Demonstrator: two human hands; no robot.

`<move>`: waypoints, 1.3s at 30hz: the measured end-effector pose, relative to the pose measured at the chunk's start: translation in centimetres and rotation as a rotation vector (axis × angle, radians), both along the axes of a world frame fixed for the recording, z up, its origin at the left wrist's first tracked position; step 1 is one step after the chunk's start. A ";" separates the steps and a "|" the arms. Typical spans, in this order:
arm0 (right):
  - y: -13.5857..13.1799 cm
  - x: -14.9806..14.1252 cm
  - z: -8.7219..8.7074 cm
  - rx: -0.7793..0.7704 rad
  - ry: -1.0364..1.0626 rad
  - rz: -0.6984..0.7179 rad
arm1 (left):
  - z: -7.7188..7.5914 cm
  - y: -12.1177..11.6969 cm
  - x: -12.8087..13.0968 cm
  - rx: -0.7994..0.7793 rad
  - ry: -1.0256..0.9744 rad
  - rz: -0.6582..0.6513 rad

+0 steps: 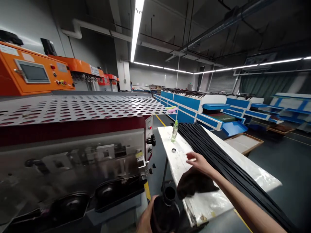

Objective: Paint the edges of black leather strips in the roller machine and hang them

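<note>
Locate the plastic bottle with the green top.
In the head view, the plastic bottle stands upright near the far end of the white bench, just left of the black strips and beyond the person's right hand.

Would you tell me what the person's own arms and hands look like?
The left hand and right hand are bare, with no gloves. The right forearm shows no sleeve, watch or band within view; the left arm is out of frame, so its clothing cannot be told.
</note>
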State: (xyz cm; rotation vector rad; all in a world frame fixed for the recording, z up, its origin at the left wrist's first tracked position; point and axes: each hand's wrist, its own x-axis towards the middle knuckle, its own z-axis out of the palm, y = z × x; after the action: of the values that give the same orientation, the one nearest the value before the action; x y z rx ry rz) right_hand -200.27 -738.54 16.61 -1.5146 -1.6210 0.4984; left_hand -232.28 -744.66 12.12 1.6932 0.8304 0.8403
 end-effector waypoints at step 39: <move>1.2 2.7 11.9 0.022 -0.259 0.941 | 3.0 3.0 10.7 -0.136 -0.181 0.043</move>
State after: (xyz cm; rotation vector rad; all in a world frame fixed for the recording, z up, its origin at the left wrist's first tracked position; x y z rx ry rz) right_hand -197.57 -737.31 28.50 -0.7284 -2.5036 0.7899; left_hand -221.62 -741.69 15.11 1.4620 0.7839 0.9308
